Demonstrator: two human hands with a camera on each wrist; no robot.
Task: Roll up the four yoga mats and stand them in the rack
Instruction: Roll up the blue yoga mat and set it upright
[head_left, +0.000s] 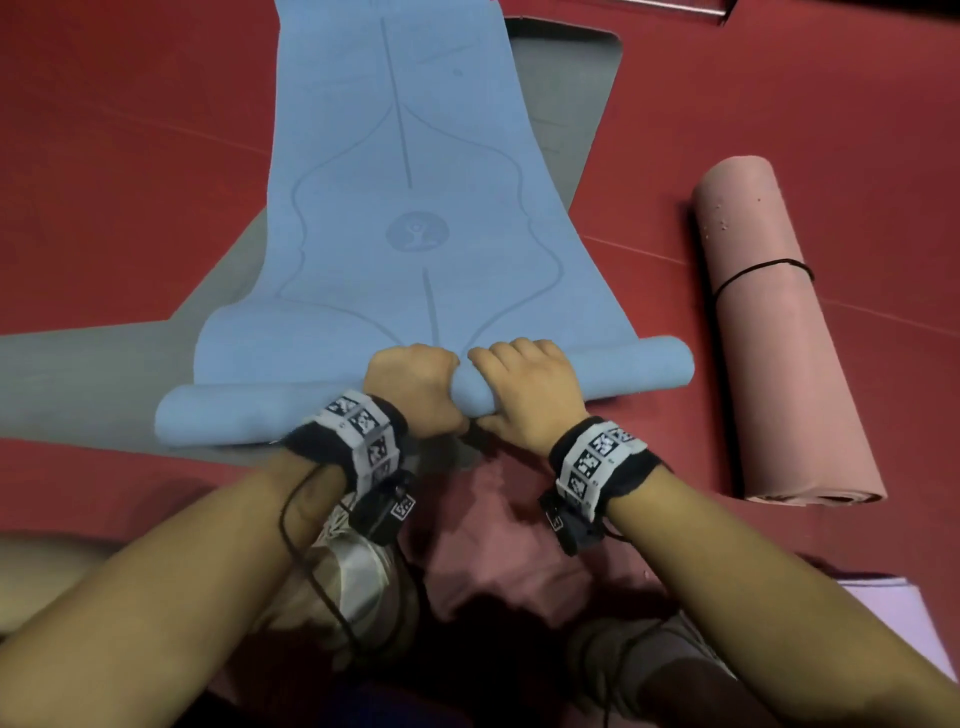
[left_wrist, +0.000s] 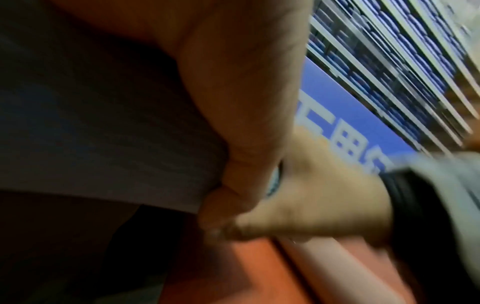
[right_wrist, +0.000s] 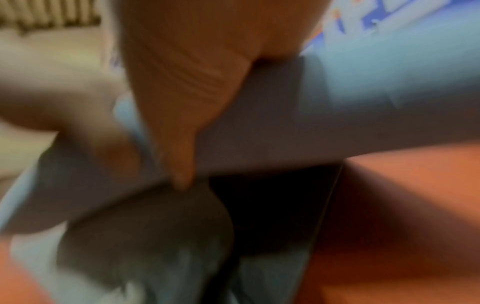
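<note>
A light blue yoga mat (head_left: 415, 156) with printed lines lies stretched away from me on the red floor. Its near end is rolled into a tube (head_left: 249, 415) lying crosswise. My left hand (head_left: 415, 387) and right hand (head_left: 527, 384) grip the middle of this roll side by side, fingers curled over the top. In the blurred left wrist view my left hand (left_wrist: 233, 102) wraps the roll (left_wrist: 103, 144), with the right hand (left_wrist: 311, 195) beside it. In the right wrist view my right hand (right_wrist: 194, 82) holds the same roll (right_wrist: 363, 92). No rack is in view.
A grey mat (head_left: 561, 104) lies flat under the blue one. A rolled pink mat (head_left: 779, 338) with a black band round it lies on the floor to the right. A lilac mat corner (head_left: 883, 613) shows at lower right. My shoes (head_left: 363, 571) are just behind the roll.
</note>
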